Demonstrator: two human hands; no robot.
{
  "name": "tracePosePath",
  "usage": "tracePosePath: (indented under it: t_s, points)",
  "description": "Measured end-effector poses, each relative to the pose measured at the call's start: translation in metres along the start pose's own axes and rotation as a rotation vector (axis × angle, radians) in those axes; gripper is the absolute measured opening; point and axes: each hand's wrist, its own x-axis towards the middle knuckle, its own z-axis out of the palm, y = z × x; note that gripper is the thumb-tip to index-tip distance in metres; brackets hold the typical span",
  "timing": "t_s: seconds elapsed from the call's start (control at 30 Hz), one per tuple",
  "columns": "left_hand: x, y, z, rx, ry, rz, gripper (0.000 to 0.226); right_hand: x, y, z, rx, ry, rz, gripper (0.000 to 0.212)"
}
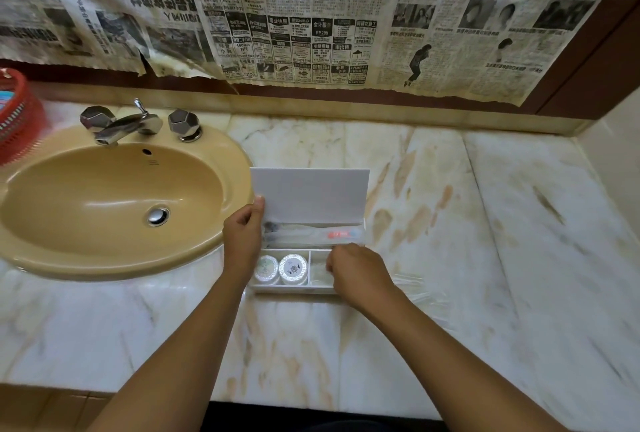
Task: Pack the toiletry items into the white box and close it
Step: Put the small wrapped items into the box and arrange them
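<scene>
**Last item going in, lid held up**

The white box [294,289] sits on the marble counter [485,223], just beside the tan sink [104,203]. Its hinged lid [310,194] stands upright at the back. The left hand [242,241] pinches the lid's lower left corner between thumb and fingers, keeping it raised. The right hand [358,275] hangs over the front right compartment with its fingers curled downward; it appears to be setting in or pressing down a clear-wrapped item [320,272], though I cannot tell whether the fingers actually grip it.

Already in place: 2 round white containers [280,269] side by side in the front left compartment, and a wrapped toothbrush [311,234] with a red-printed tube lying along the long rear compartment.

To do this step well, my judgement is that the right hand should seat the wrapped item flat and below the rim, tucking in any loose film so nothing catches the lid. The left hand should keep the lid steady until the right hand is clear, then bring it down evenly. The toothbrush packet looks puffy and could hold the lid off.

Hard to make out:
- The right side and front right corner of the box are covered by the right hand.
- What the clear wrapper holds cannot be read.
- Crinkled clear plastic [415,288] lies on the counter just right of the box; whether it is empty packaging or another item is unclear.
- A red basket [17,120] is cut off at the left edge.
</scene>
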Motion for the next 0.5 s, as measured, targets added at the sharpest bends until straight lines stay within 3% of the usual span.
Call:
tracePosePath:
  t_s: [0.5]
  points:
    - [0.0028, -0.0032, -0.0012, 0.014, -0.010, -0.006, 0.058, 0.0107, -0.0011, 0.0064, 0.159, -0.159, 0.041, 0.029]
